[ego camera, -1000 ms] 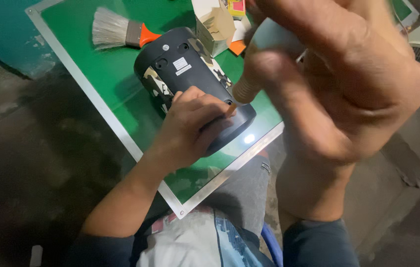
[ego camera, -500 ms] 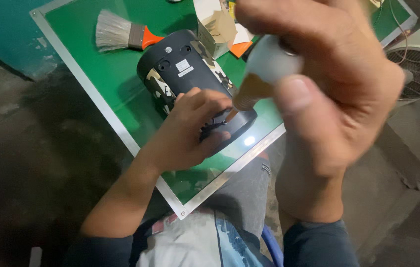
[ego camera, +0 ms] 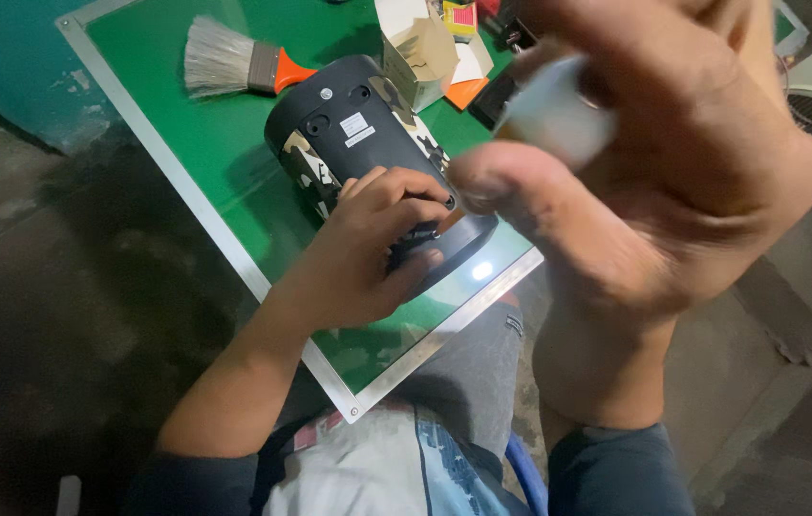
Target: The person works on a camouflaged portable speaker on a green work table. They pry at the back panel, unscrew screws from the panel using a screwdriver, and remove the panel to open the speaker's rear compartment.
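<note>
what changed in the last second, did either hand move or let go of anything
The right hand drew nearer the camera and shifted right, turning the small white object it holds; that object is blurred. Nothing was released or newly grasped. The left hand stayed pressed on the black camouflage-patterned cylinder lying on the green board, and the brush and cardboard box did not move.

Your right hand (ego camera: 673,182) is blurred, close to the lens, its top cut off by the frame edge. The white object (ego camera: 554,115) it grips is too blurred to identify. Your left hand (ego camera: 368,248) hides part of the dark speaker (ego camera: 349,134).
</note>
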